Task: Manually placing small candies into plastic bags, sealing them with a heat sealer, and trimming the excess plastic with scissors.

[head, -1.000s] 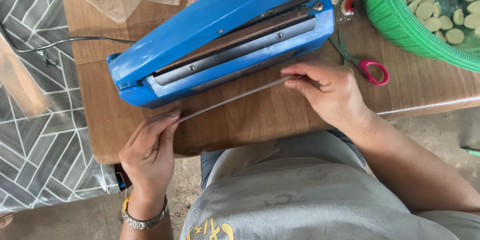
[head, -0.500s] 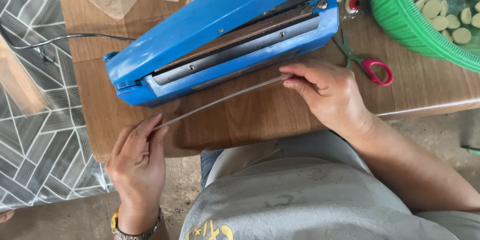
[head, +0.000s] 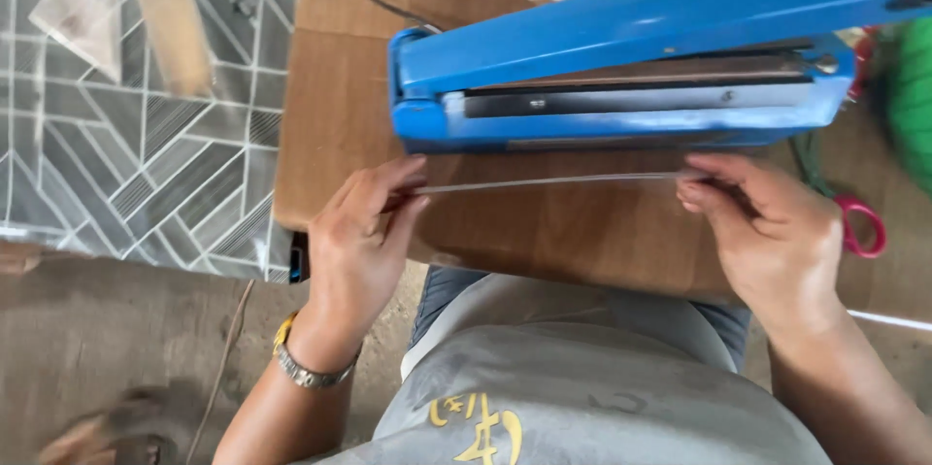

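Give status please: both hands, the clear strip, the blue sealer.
Left hand and right hand each pinch one end of clear strip, stretched level. Strip in front of blue sealer, lid raised. Nothing between them.

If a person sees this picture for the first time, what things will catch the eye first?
First comes the big blue heat sealer, lying across the upper part of the wooden table with its arm raised. Just in front of it, the left hand and the right hand pinch the two ends of a thin clear plastic strip stretched between them. Red-handled scissors lie at the right edge.
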